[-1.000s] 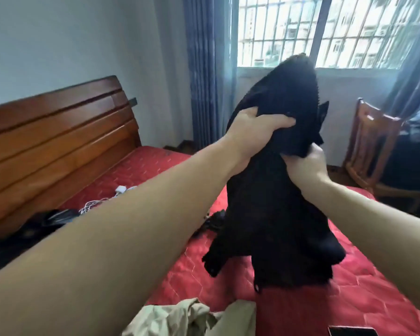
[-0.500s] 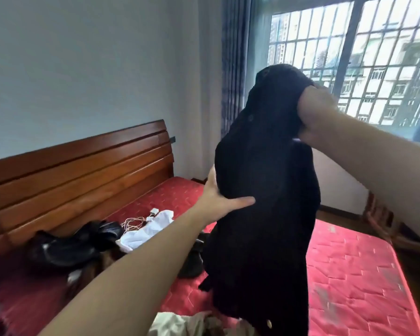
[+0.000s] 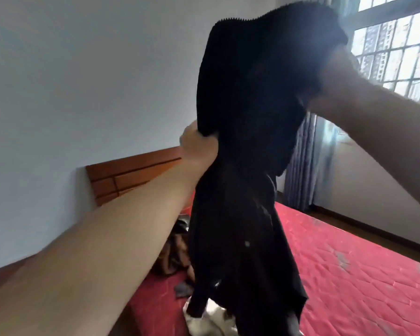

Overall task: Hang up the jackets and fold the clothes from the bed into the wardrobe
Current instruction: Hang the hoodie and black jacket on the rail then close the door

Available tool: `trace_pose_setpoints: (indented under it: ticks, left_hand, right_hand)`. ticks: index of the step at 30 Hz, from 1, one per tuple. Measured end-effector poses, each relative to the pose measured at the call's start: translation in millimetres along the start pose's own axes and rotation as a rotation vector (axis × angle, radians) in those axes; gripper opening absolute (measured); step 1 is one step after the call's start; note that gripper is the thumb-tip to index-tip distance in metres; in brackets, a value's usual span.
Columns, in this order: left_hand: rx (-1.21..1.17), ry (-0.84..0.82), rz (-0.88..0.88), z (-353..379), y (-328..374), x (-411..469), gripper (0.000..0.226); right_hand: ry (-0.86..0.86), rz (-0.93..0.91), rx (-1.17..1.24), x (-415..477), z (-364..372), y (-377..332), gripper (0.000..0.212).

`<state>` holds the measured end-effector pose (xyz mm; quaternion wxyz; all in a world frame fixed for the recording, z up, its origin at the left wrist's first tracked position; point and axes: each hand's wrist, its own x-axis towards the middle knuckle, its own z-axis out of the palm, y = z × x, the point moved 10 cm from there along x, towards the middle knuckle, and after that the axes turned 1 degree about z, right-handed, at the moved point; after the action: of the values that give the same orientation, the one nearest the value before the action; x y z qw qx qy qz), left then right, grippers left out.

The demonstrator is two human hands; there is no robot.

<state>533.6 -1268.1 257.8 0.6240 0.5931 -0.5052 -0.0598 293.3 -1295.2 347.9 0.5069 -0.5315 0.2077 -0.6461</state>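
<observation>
The wall (image 3: 87, 76) is taking up the upper left, plain and pale. The bed (image 3: 349, 258) with a red quilted mattress is lying across the lower right, its wooden headboard (image 3: 131, 175) being set against the wall. The window (image 3: 395, 42) with a grille is seen at upper right, a curtain (image 3: 301, 166) hanging below it. A black jacket (image 3: 250, 151) is being held up in the air above the bed, hanging down the middle of the view. Its lower left edge is being gripped by the left hand (image 3: 197, 146), fingers curled round the cloth. Its top right part is being gripped by the right hand (image 3: 335, 81), blurred, fingers buried in the fabric. A pale garment (image 3: 211, 318) is lying on the bed under the jacket's hem. Dark clothes (image 3: 177, 253) are piled on the mattress behind the left forearm.
</observation>
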Motion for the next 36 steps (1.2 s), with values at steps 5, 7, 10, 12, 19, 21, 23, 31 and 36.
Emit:
trace_pose_setpoints:
  ticks: [5,7,10,12,19,21,23,31,36]
  left_hand:
    - [0.205,0.131,0.059,-125.1,24.0,-0.9,0.021]
    - [0.316,0.178,0.055,-175.3,26.2,-9.5,0.027]
    - [0.42,0.243,0.012,-247.6,22.9,-29.4,0.026]
    - [0.456,0.305,-0.016,-296.9,20.3,-47.8,0.024]
    - [0.614,0.556,-0.144,-484.0,7.8,-118.2,0.025]
    - [0.675,0.596,-0.174,-533.2,6.7,-137.9,0.031]
    - [0.725,0.632,-0.208,-580.9,5.2,-157.3,0.035]
    - [0.887,0.796,-0.343,-739.3,0.9,-241.2,0.029]
    - [0.977,0.95,-0.425,-796.8,4.8,-280.6,0.028]
  right_hand:
    - [0.023,0.015,-0.191,-13.2,38.3,25.8,0.014]
    - [-0.058,-0.012,-0.437,-18.6,69.9,52.9,0.042]
    - [-0.216,-0.078,-0.747,-48.9,140.3,81.2,0.078]
    - [-0.38,-0.12,-0.821,-73.1,199.5,104.8,0.084]
    - [-0.838,-0.179,-0.779,-183.0,402.0,159.6,0.093]
    - [-0.959,-0.261,-0.726,-222.7,456.2,159.5,0.099]
    - [-1.076,-0.358,-0.658,-264.5,508.3,155.1,0.104]
    - [-1.283,-0.489,-0.379,-406.2,670.8,152.3,0.039]
    - [-1.354,-0.493,-0.211,-457.5,749.8,158.3,0.031]
